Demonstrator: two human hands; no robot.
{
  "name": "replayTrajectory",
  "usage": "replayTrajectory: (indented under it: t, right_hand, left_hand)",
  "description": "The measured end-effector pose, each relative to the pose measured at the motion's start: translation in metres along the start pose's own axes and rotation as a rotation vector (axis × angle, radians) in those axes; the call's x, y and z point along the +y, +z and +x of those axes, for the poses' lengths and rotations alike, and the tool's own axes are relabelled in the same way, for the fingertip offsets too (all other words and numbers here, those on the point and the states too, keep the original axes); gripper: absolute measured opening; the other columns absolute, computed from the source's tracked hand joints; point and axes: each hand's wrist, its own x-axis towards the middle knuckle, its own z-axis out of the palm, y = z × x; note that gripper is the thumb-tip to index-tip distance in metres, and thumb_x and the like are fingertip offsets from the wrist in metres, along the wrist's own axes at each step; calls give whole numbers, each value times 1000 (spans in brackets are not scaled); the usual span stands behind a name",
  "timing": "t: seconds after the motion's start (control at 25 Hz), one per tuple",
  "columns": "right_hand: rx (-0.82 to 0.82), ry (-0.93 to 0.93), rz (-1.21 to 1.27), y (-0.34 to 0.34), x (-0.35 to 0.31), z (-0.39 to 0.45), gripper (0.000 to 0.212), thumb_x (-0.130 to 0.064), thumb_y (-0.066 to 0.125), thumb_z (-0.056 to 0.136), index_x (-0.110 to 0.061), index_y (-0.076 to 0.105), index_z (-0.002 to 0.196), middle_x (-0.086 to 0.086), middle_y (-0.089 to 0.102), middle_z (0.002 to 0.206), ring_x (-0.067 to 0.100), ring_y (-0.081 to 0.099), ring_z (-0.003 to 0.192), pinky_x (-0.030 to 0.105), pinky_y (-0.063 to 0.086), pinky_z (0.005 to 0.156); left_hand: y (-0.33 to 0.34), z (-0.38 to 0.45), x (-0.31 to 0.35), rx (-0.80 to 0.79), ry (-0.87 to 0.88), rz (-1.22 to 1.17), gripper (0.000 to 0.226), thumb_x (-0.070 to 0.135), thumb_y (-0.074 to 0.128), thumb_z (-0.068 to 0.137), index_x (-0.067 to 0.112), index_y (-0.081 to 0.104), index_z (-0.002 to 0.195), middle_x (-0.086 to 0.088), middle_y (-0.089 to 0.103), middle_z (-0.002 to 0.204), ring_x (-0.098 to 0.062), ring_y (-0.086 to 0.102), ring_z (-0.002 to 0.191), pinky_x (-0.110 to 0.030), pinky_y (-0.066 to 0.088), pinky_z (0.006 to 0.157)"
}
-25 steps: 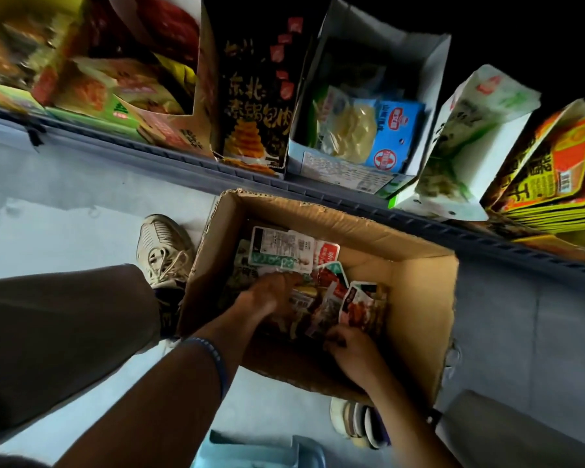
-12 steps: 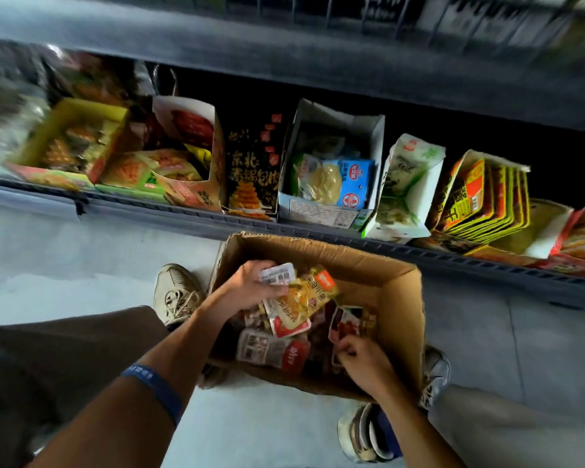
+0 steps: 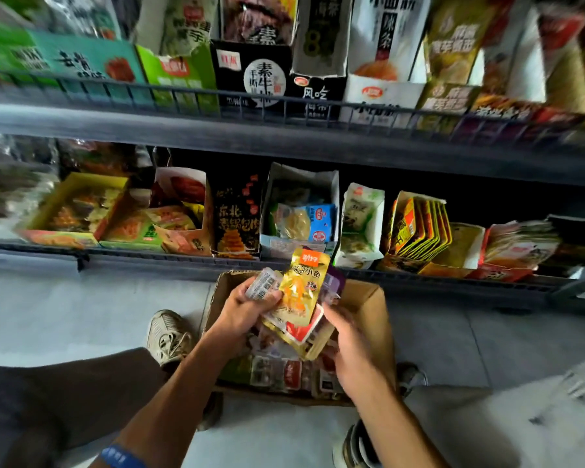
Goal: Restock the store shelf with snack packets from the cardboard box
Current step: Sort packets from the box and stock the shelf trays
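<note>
We see two shelf tiers [image 3: 284, 133] stocked with display cartons, then one cardboard box [image 3: 374, 298] on the floor. Above it our left hand [image 3: 240, 315] grips a bunch of snack packets [image 3: 301, 292], yellow one foremost; our right hand [image 3: 348, 346] curls under the bunch's lower edge.

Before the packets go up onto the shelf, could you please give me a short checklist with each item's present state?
1. Left hand grips the bundle of snack packets: ok.
2. Right hand holds the bundle's lower edge: ok.
3. Bundle lifted above the brown cardboard box: ok.
4. Room in the open white carton on the lower shelf: cannot tell.
5. Packets sorted by kind: not ok, the bundle is mixed.
</note>
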Motion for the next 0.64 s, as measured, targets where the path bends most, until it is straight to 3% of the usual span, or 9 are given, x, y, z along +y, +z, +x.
replayTrajectory:
  t: [0.08, 0.2, 0.28, 0.36, 0.48, 0.56, 0.64]
  right_hand:
    - [49, -37, -53, -1, -2, -3, 70, -74, 76, 61, -34, 68, 118, -6, 69, 118, 20, 64, 109, 45, 47, 100]
    - [2, -65, -189, -1, 1, -11, 92, -72, 84, 47, -35, 60, 128, -4, 64, 128, 19, 62, 114, 48, 47, 102]
    - [-22, -85, -369, 1, 1, -21, 100, -65, 89, 43, -34, 55, 133, -3, 61, 134, 20, 60, 118, 46, 47, 102]
    - [-19, -115, -480, 1, -5, -21, 71, -56, 87, 59, -31, 62, 121, -3, 66, 127, 18, 64, 112, 41, 50, 98]
    - [-5, -124, -323, 3, -11, -15, 31, -42, 83, 73, -33, 68, 98, -3, 74, 105, 18, 69, 98, 44, 54, 91]
    - [101, -94, -168, 8, -12, -11, 24, -34, 82, 77, -31, 69, 96, 0, 75, 101, 24, 70, 95, 49, 55, 89]
    - [185, -70, -65, 13, -8, -9, 20, -22, 79, 81, -25, 67, 97, 5, 74, 98, 27, 70, 91, 47, 57, 85]
  left_hand:
    - [6, -6, -4, 28, -16, 114, 27, 10, 72, 88, 5, 62, 113, -16, 72, 99, -31, 70, 88, -45, 59, 82]
    - [12, -15, -13, 102, -33, 151, 59, 27, 81, 78, 7, 57, 127, -16, 71, 108, -31, 71, 96, -54, 57, 88]
    - [16, -19, -14, 96, -50, 149, 52, 24, 81, 80, 9, 58, 125, -17, 72, 106, -33, 72, 94, -56, 57, 87]
    - [21, -23, -10, 48, -14, 138, 38, 19, 79, 83, 10, 63, 115, -17, 74, 101, -36, 73, 91, -58, 57, 84]
    - [27, -24, 0, 91, 15, -88, 32, 17, 82, 76, 6, 68, 103, -22, 74, 99, -42, 71, 92, -61, 55, 88]
    - [36, -24, -2, 160, -40, -243, 30, 13, 80, 78, 4, 67, 103, -25, 73, 101, -43, 69, 93, -59, 55, 89]
    - [49, -25, -4, 229, -88, -244, 21, 6, 77, 81, 4, 67, 99, -24, 73, 102, -40, 70, 92, -54, 58, 85]
